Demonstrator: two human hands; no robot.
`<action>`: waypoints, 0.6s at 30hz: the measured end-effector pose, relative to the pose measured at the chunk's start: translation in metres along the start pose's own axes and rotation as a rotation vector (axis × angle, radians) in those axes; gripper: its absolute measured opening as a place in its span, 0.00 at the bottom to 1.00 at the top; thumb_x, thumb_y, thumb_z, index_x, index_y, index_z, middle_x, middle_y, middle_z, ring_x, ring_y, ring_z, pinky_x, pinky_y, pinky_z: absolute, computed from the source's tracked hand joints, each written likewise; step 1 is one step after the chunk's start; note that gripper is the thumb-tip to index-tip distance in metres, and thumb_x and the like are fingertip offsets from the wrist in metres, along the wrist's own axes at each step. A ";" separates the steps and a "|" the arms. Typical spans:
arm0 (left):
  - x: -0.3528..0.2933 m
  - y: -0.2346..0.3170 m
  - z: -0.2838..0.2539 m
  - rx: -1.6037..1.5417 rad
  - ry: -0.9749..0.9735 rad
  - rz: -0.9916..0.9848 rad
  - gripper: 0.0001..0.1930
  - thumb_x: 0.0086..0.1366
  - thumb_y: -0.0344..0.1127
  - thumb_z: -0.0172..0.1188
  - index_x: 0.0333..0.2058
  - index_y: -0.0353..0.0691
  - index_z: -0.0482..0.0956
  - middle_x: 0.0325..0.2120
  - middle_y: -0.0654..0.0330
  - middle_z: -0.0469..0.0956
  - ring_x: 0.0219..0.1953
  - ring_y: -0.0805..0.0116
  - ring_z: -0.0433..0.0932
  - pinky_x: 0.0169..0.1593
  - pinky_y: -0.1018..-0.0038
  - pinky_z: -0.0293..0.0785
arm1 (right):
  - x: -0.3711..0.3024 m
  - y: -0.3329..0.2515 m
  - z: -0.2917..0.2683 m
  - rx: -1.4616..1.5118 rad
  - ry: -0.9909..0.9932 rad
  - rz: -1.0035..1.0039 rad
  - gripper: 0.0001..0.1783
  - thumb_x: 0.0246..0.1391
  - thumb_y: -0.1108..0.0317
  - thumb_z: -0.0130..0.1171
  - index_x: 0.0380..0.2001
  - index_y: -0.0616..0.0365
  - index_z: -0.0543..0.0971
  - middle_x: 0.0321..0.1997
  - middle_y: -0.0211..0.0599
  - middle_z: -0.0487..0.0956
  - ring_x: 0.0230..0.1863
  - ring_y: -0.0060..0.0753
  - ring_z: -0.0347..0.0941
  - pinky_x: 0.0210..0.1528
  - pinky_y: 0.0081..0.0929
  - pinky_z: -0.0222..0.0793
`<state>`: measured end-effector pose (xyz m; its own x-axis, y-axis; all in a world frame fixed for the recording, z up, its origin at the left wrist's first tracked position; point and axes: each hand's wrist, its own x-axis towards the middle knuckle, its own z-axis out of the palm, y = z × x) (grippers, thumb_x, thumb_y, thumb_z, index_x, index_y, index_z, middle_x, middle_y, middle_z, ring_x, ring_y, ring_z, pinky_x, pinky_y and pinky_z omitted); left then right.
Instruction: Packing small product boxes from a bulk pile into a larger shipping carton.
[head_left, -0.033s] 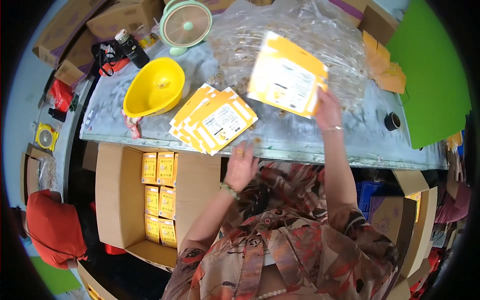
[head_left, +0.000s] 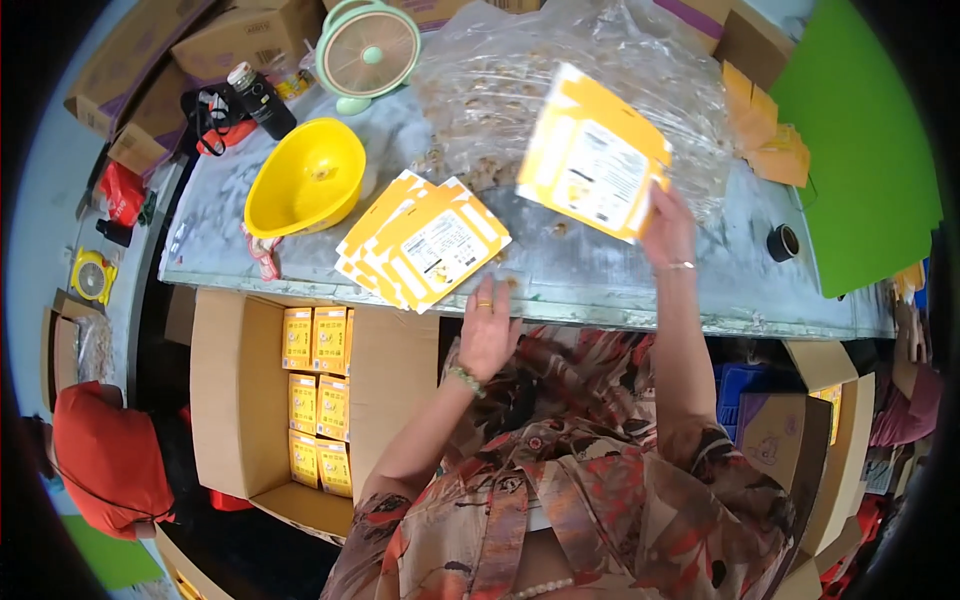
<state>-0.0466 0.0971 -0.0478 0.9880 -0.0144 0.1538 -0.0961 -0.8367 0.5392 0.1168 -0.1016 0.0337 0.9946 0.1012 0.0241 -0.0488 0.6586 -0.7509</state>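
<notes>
My right hand (head_left: 667,232) grips a flat, unfolded yellow-and-white carton (head_left: 600,165) by its near right corner, raised above the table; whether it is a single sheet or several, I cannot tell. My left hand (head_left: 489,335) rests at the table's front edge with its fingers stretched out and nothing in it. Just left of its fingertips lies a fanned pile of the same flat cartons (head_left: 428,243), printed side up.
Beyond the pile stand a yellow basin (head_left: 308,180), a black bottle (head_left: 262,103) and a green fan (head_left: 368,55). Clear plastic sheeting (head_left: 470,90) covers the table's back. Below the edge, an open cardboard box (head_left: 395,400) holds yellow packs (head_left: 318,395). A person in red (head_left: 108,455) is at far left.
My right hand has shifted a little to the right, carrying the flat carton with it. The left hand stays by the table edge, nearly still.
</notes>
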 end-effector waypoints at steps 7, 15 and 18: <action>0.052 0.032 0.020 0.233 -0.201 0.004 0.47 0.33 0.36 0.57 0.52 0.31 0.40 0.52 0.39 0.36 0.56 0.45 0.34 0.54 0.54 0.34 | -0.045 -0.049 -0.093 -0.143 0.079 -0.077 0.06 0.47 0.75 0.44 0.29 0.65 0.67 0.33 0.36 0.71 0.35 0.23 0.68 0.40 0.20 0.62; 0.109 0.039 -0.015 -0.141 -0.462 0.091 0.37 0.36 0.37 0.56 0.48 0.37 0.53 0.49 0.45 0.51 0.52 0.52 0.50 0.52 0.62 0.48 | -0.064 -0.041 -0.109 -0.197 0.114 0.041 0.05 0.46 0.73 0.46 0.27 0.62 0.70 0.31 0.34 0.72 0.32 0.21 0.68 0.37 0.18 0.63; 0.108 0.050 -0.043 -0.293 0.242 0.077 0.22 0.45 0.39 0.52 0.40 0.34 0.66 0.42 0.49 0.64 0.45 0.55 0.62 0.47 0.65 0.57 | -0.065 -0.029 -0.099 -0.395 0.040 0.105 0.07 0.46 0.72 0.47 0.30 0.63 0.70 0.32 0.33 0.72 0.33 0.21 0.68 0.37 0.18 0.63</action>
<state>0.0502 0.0772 0.0320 0.9228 0.0883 0.3750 -0.2336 -0.6458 0.7269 0.0630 -0.2008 -0.0114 0.9893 0.1180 -0.0859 -0.1187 0.3087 -0.9437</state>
